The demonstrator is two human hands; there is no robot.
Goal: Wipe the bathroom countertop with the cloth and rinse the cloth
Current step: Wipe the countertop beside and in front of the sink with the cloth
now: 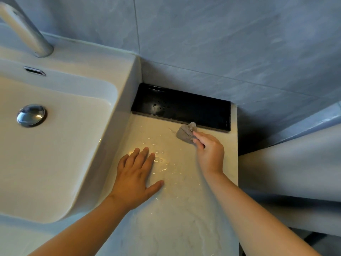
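Observation:
A small grey cloth (185, 133) is bunched on the pale marble countertop (175, 215), close to the front edge of a black tray. My right hand (210, 151) pinches the cloth's near side and presses it onto the surface. My left hand (135, 174) lies flat on the countertop with its fingers spread, holding nothing. Wet streaks glint on the countertop between the two hands.
A black tray (181, 106) with a few water drops sits against the grey tiled wall (221, 43). A white sink (55, 137) with a chrome drain plug (31, 115) and a chrome tap (25, 28) lies to the left. The countertop's right edge drops off beside a white ledge (295, 163).

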